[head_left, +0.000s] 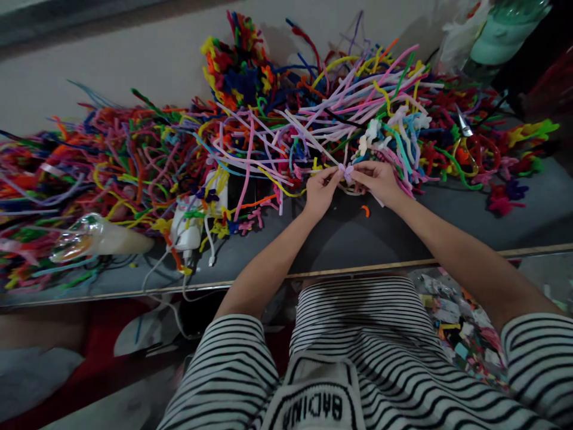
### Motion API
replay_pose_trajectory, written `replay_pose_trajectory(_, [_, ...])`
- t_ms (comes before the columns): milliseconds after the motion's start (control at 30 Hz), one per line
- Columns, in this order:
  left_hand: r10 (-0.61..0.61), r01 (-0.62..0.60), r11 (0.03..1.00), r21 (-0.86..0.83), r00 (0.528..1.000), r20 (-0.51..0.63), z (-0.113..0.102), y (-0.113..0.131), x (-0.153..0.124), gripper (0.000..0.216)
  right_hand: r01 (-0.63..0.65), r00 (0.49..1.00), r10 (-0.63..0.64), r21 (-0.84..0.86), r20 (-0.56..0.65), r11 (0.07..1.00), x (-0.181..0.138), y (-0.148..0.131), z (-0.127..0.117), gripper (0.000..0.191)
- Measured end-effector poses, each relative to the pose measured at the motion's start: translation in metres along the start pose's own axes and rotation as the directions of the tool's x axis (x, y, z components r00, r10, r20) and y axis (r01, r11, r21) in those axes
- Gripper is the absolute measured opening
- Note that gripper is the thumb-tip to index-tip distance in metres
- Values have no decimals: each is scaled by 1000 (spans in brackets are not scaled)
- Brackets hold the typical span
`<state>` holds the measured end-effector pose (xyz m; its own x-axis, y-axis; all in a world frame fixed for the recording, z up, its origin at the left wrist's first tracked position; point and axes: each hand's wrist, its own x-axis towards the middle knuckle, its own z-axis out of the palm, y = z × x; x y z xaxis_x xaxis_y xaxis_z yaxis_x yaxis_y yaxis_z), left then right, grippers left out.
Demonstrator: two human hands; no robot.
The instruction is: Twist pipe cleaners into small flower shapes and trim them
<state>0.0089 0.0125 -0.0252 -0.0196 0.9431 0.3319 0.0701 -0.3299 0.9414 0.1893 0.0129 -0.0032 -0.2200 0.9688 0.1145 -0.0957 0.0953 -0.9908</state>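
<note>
Between my two hands is a small lilac pipe-cleaner flower point(346, 172), held over the front part of the dark table. My left hand point(323, 188) pinches its left side between thumb and fingertips. On the other side, my right hand point(378, 182) pinches it the same way, with the fingers curled. Just behind my hands lies a large heap of loose pipe cleaners point(353, 107), many of them pink and lilac. A cluster of finished-looking white, blue and teal pipe-cleaner pieces point(398, 134) sits right behind my right hand. A short orange scrap point(366, 211) lies below the hands.
Scissors with orange handles point(465, 143) rest in the heap at right. A white charger point(187, 224) with cables and a clear-wrapped cream-coloured bottle-like object point(111, 236) are at left. A green-and-white container point(505, 36) stands at back right. The table's front edge point(380, 266) runs before my lap.
</note>
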Motion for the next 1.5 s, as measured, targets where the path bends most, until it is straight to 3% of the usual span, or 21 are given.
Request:
replay_pose_trajectory(133, [-10,11,1000,-29,1000,15,-1,3,-1,39,15,999,-14,-32,49,999,-3,-2,2,53])
replay_pose_trajectory(367, [-19,20,998,-55,1000,21,-2,2,1,42,38,999,-38,-10,-15,999,0,3,1,48])
replay_pose_trajectory(567, [51,-54,997,62,998,41,-1,6,-2,36,-26,999,25,24,34,999,-1,6,2,49])
replay_pose_trajectory(800, [150,-172,944,281,984,99,-4,18,-7,19,209,978,-205,-225,42,952,-11,-4,1,44])
replay_pose_trajectory(933, [200,-221,917,331,975,97,-3,18,-9,13,214,975,-221,-244,0,946,-15,-5,5,46])
replay_pose_trajectory(1067, [181,-186,943,275,983,44,0,19,-13,20,130,988,-137,-96,-67,987,-14,-1,13,56])
replay_pose_trajectory(1233, [136,-133,970,205,991,-1,3,21,-15,25,113,990,-117,-58,-78,992,-10,3,14,58])
replay_pose_trajectory(1367, [5,-4,1000,-13,996,92,3,15,-11,36,103,990,-108,-53,-90,993,-7,2,9,56])
replay_pose_trajectory(1500, [-129,163,966,-199,976,174,2,7,-6,44,81,995,-82,-13,-65,997,-5,1,6,55])
